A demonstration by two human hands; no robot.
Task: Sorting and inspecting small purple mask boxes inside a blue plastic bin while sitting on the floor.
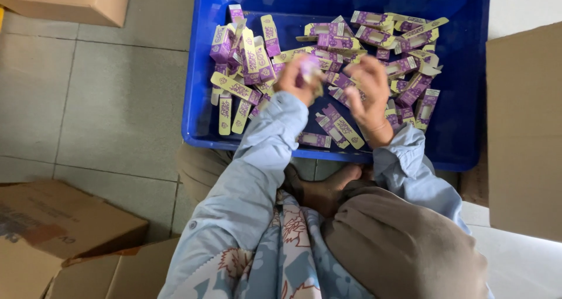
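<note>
Tiled floor (117, 100) with cardboard boxes (52, 223) at left, blue bin (468, 100) full of purple and cream cartons (240, 59), left hand (295, 79) closed round one small carton (309, 68) over the bin, right hand (370, 91) beside it, fingers loosely curled, holding nothing visible, brown box (524, 129) at right.

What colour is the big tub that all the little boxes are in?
The tub is bright blue, seen best in the head view.

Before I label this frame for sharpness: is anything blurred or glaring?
Head view: both hands, left and right, are motion-blurred, as is the small purple carton the left holds; the blue bin and loose cartons are sharp; lighting soft, no harsh glare.
</note>
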